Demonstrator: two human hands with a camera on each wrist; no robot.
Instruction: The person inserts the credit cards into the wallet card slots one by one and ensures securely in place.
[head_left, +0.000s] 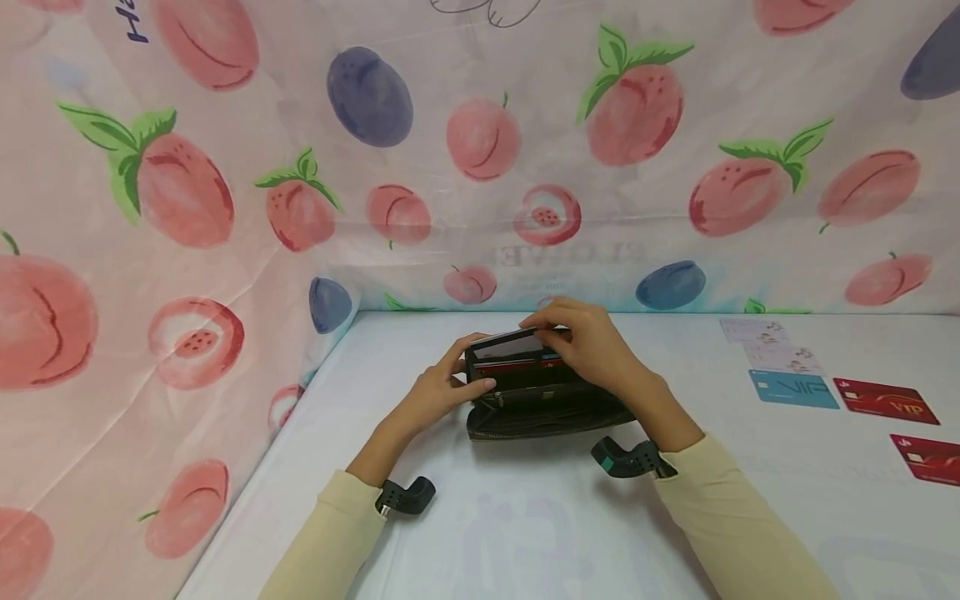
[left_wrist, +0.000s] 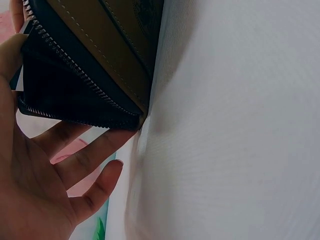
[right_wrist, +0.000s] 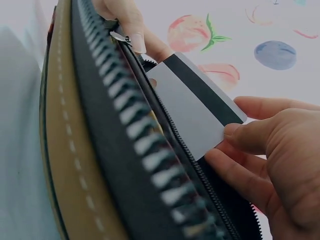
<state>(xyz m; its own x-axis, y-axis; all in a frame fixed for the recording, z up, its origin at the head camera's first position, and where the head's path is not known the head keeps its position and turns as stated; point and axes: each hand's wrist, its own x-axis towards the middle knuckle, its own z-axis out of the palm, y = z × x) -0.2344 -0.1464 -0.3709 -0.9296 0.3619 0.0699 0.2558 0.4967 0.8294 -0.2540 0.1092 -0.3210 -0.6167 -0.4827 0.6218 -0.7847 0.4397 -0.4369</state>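
Observation:
A dark zip-around wallet (head_left: 551,427) stands unzipped on the white table, its mouth spread upward. My left hand (head_left: 433,393) grips its left end, thumb on the inner side. In the left wrist view the toothed zip (left_wrist: 75,75) and a brown stitched outer panel (left_wrist: 112,55) show, with the lower fingers spread under the corner. Between thumb and fingers, my right hand (head_left: 596,343) pinches a white card (right_wrist: 185,107) with a black stripe. The card stands along the wallet's far side, its lower edge hidden behind the zip. Red card edges (head_left: 510,366) show inside the wallet.
On the right of the table lie a blue VIP card (head_left: 793,390), a red VIP card (head_left: 885,402) and another red card (head_left: 930,458). Pale printed slips (head_left: 780,354) lie behind them. A fruit-patterned cloth (head_left: 480,225) hangs at the back and left.

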